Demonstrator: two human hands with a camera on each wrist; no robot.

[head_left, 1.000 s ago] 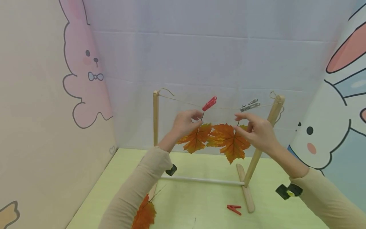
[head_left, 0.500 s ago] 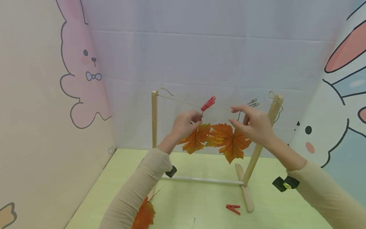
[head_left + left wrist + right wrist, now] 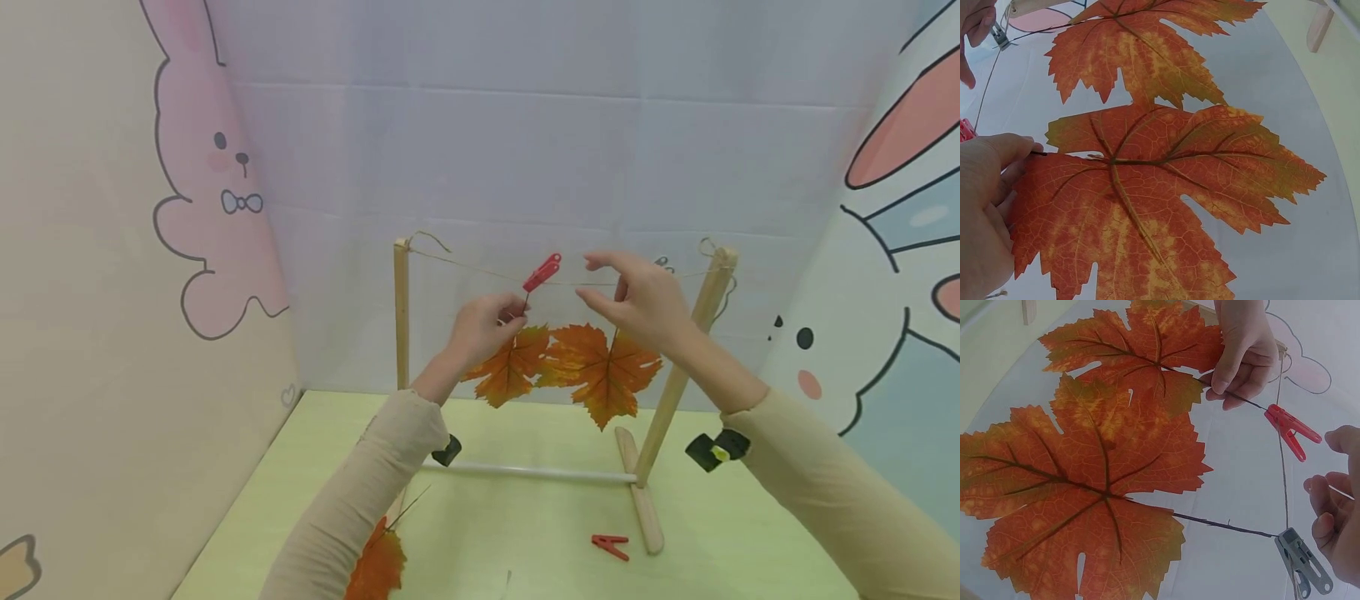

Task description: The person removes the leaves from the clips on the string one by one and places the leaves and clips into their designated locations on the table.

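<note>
My left hand (image 3: pixel 486 328) pinches the dark stem (image 3: pixel 1244 400) of an orange autumn leaf (image 3: pixel 512 375) between thumb and fingers. A red clothespin (image 3: pixel 542 273) clips the top of that stem at the string (image 3: pixel 1283 469). My right hand (image 3: pixel 643 300) is just right of the red clothespin, holding nothing, thumb and index finger spread apart. Below it hangs a second orange leaf (image 3: pixel 609 375), its stem caught in a grey clothespin (image 3: pixel 1300 559) on the same string. In the head view my right hand hides most of the grey clothespin.
The string spans two wooden posts (image 3: pixel 402 317) of a stand with a white crossbar (image 3: pixel 532 472). Another red clothespin (image 3: pixel 611 547) lies on the yellow-green table (image 3: pixel 555 533). A further orange leaf (image 3: pixel 381 567) lies at front left, partly behind my left sleeve.
My right hand has moved left and up, from the second leaf's stem toward the red clothespin. My left hand has kept its pinch on the first leaf's stem.
</note>
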